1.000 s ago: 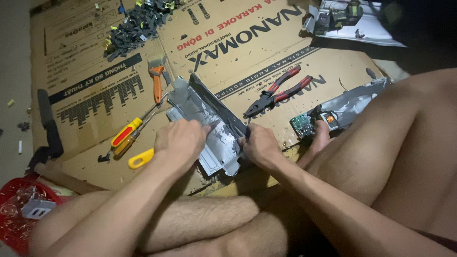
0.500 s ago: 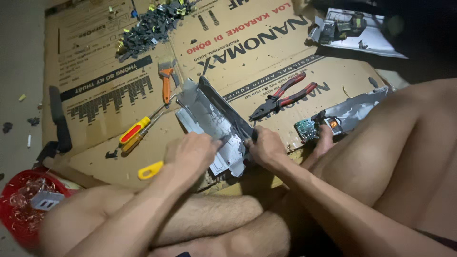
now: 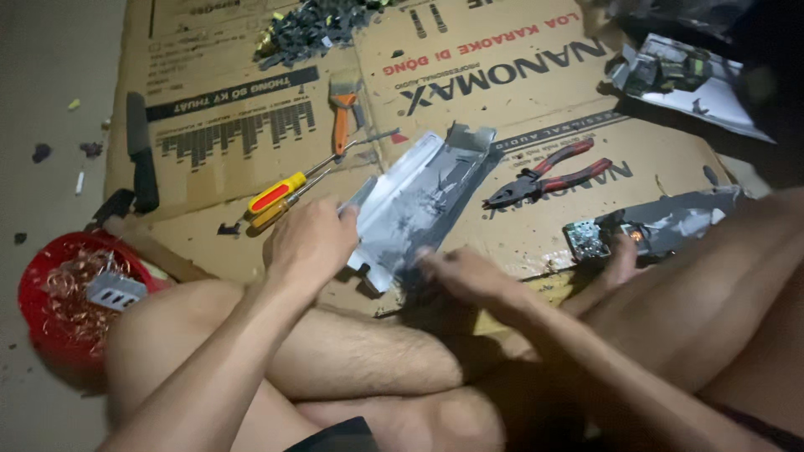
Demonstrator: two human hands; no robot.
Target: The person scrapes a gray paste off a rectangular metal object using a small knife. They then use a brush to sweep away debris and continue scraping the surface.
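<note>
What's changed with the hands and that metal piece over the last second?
The grey metal sheet piece now lies flatter and more opened out on the cardboard. The left hand still grips its left edge; the right hand has slid down to the near end and is blurred with motion. The red-handled pliers, screwdrivers and brush stayed put.

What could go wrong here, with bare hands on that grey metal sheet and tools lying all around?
1. The left hand and right hand grip the bent metal sheet bare; its edges might cut skin.
2. The right hand is blurred, apparently moving fast, so a slip along the sheet seems possible.
3. The pliers and screwdrivers lie close on the cardboard, beside bare legs; the sheet could knock them.
</note>
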